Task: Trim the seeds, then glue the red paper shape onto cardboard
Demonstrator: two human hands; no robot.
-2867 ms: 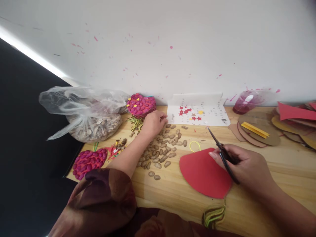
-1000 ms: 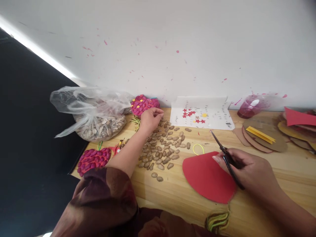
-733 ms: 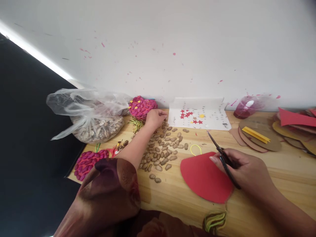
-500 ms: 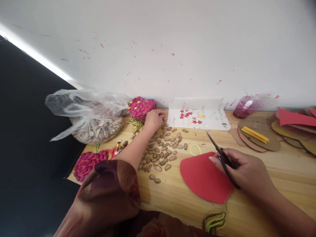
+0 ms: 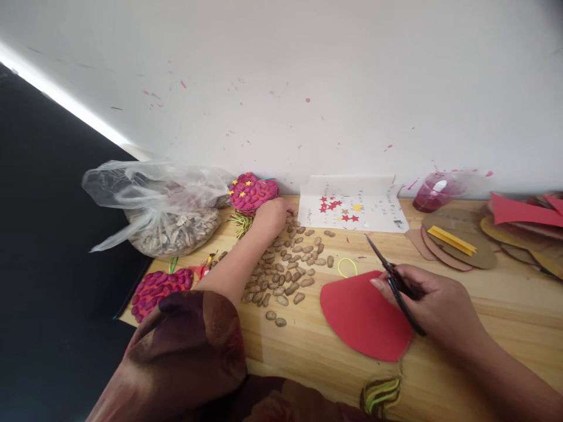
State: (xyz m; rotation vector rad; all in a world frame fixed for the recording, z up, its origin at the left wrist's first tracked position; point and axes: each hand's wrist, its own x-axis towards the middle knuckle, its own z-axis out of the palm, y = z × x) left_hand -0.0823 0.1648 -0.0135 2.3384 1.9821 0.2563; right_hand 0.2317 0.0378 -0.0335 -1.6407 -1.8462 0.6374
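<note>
My left hand (image 5: pixel 271 218) reaches to the far end of a scatter of peanuts (image 5: pixel 288 271) on the wooden table (image 5: pixel 505 305). Its fingers are curled down among the nuts, just right of a pink peanut heart with yellow stars (image 5: pixel 253 192). What the fingers pinch is hidden. My right hand (image 5: pixel 433 302) rests on the edge of a red paper half-round (image 5: pixel 363 313) and grips black scissors (image 5: pixel 391 275), blades pointing up and left.
A clear plastic bag of peanut shells (image 5: pixel 169 220) sits at the left. A second pink heart (image 5: pixel 158 287) lies near the table's left edge. A white sheet with star stickers (image 5: pixel 352 208), a pink cup (image 5: pixel 435 190), cardboard and paper cut-outs (image 5: pixel 466 246), a yellow loop (image 5: pixel 347 266), yarn (image 5: pixel 380 395).
My left hand has dropped from beside the starred heart down onto the peanuts, its fingers curling under. My right hand and the scissors have stayed put.
</note>
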